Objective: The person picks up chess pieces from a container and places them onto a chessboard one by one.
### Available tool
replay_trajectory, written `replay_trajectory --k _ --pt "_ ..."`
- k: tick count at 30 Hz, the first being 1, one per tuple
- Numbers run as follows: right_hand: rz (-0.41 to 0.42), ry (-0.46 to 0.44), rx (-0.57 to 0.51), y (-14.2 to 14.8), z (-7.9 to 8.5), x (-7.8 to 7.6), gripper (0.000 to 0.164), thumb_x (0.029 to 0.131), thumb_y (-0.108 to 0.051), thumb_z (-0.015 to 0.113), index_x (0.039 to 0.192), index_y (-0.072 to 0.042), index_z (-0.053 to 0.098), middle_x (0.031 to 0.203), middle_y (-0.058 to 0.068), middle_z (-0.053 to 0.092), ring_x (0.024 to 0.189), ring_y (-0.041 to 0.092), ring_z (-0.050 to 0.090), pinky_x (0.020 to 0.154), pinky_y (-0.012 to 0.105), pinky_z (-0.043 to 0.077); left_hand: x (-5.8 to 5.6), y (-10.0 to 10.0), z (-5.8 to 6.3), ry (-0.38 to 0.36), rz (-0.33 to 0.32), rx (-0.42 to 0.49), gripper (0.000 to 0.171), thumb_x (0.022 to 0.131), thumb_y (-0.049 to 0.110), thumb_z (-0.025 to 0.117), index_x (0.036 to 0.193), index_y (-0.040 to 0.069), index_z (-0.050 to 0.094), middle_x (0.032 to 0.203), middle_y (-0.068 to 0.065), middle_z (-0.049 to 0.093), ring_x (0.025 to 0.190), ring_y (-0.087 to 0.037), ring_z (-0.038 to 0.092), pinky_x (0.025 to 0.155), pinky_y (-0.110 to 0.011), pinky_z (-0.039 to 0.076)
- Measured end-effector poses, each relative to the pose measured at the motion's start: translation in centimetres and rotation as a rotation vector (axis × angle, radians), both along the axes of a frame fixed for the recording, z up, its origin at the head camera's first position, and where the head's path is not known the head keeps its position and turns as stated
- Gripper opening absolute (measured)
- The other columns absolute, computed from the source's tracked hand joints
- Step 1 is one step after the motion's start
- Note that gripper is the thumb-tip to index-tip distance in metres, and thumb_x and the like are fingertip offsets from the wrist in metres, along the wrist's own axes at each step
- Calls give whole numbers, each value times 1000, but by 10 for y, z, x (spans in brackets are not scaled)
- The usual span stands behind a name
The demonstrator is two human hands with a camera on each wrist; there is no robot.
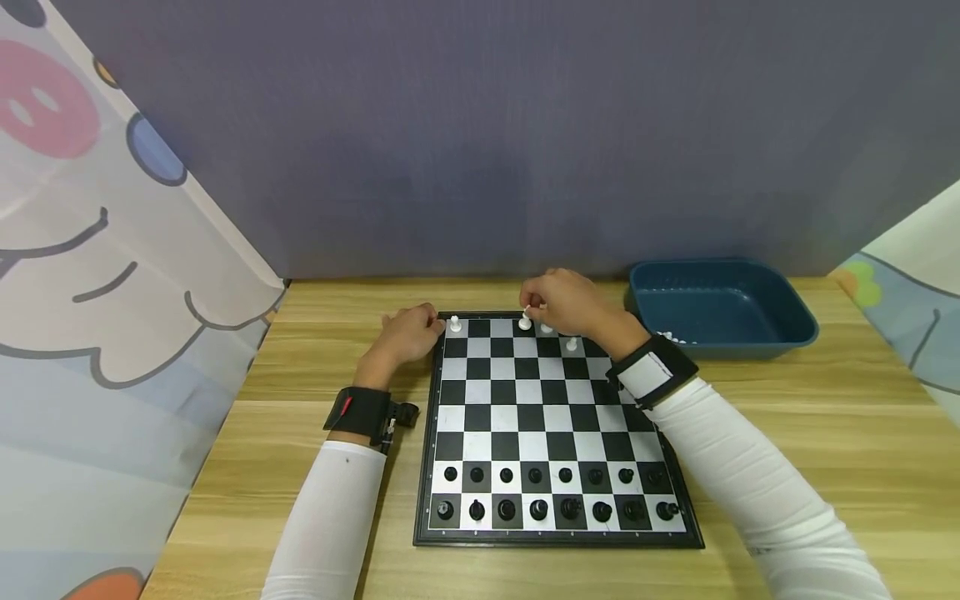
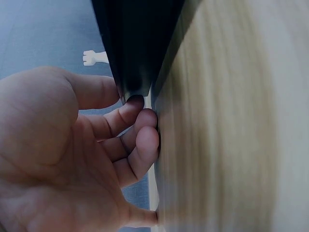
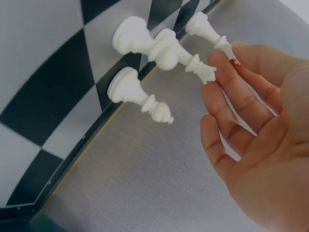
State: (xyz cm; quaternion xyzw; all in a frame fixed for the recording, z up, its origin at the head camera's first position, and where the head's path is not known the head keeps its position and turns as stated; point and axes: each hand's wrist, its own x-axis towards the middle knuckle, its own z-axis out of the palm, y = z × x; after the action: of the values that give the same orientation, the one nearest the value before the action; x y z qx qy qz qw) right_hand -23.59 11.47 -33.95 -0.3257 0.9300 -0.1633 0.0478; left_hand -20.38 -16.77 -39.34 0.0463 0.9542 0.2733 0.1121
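Observation:
A checkered chessboard (image 1: 515, 392) lies on the table. My left hand (image 1: 408, 336) holds its far left corner, thumb against the dark edge (image 2: 135, 53) and forefinger curled under it. Close to that corner stands a white rook (image 1: 455, 323). At the far edge, my right hand (image 1: 566, 302) pinches the top of a tall white chess piece (image 3: 205, 29) between thumb and fingers, its base on the board. Beside this piece stand a white crowned piece (image 3: 186, 55), a white pawn (image 3: 135, 38) and a white bishop (image 3: 135, 92), all upright on the board.
Two rows of black chess pieces (image 1: 538, 509) fill the near side of the board. A dark blue plastic basin (image 1: 723, 345) stands at the back right, with small white pieces (image 1: 670, 337) inside by its near left wall. A grey panel (image 1: 480, 142) rises behind the wooden table (image 1: 847, 467).

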Motion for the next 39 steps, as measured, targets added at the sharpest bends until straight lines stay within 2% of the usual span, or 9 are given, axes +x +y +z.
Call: replay_trajectory --k 10,15,19,24,30,35,39 --pt "32 54 3 -6 -6 1 8 95 -13 71 101 -9 74 93 3 75 89 24 65 83 42 53 -1 -1 -1 5 -5 0 24 108 27 45 91 11 50 73 -1 45 84 -27 55 120 -78 3" --pt "30 51 -16 -4 -5 3 16 95 -15 72 109 -7 74 100 5 75 101 28 64 93 47 52 -1 -1 -2 7 0 6 26 108 28 45 89 11 49 73 -2 45 82 -27 54 121 -77 2" --pt "18 60 -65 4 -4 6 13 97 -18 70 106 -9 72 103 6 74 104 28 64 96 48 51 0 -1 -2 1 -1 2 24 108 28 45 94 10 52 75 -2 48 91 -29 58 121 -77 1" --pt "-51 56 -152 27 4 13 13 99 -20 67 106 -10 72 106 7 73 105 28 63 94 49 51 1 -2 -3 4 0 -1 25 109 28 44 96 9 54 76 -3 48 95 -31 59 121 -77 2" --pt "-192 49 -268 63 9 20 13 101 -21 65 105 -11 72 102 9 73 102 29 63 87 50 50 0 -1 0 7 3 -8 24 109 29 45 95 10 52 76 -3 47 93 -30 58 121 -76 4" --pt "-284 48 -348 94 8 23 14 102 -20 64 106 -8 72 101 12 72 98 30 65 91 53 52 0 -3 1 10 0 -14 23 108 28 45 95 10 52 76 -3 47 92 -30 58 121 -77 5" --pt "-342 53 -363 116 7 21 19 103 -23 62 108 -7 70 103 14 72 99 31 64 92 53 51 0 -5 2 13 2 -14 24 109 27 44 94 10 51 75 -2 46 90 -29 57 121 -77 5"
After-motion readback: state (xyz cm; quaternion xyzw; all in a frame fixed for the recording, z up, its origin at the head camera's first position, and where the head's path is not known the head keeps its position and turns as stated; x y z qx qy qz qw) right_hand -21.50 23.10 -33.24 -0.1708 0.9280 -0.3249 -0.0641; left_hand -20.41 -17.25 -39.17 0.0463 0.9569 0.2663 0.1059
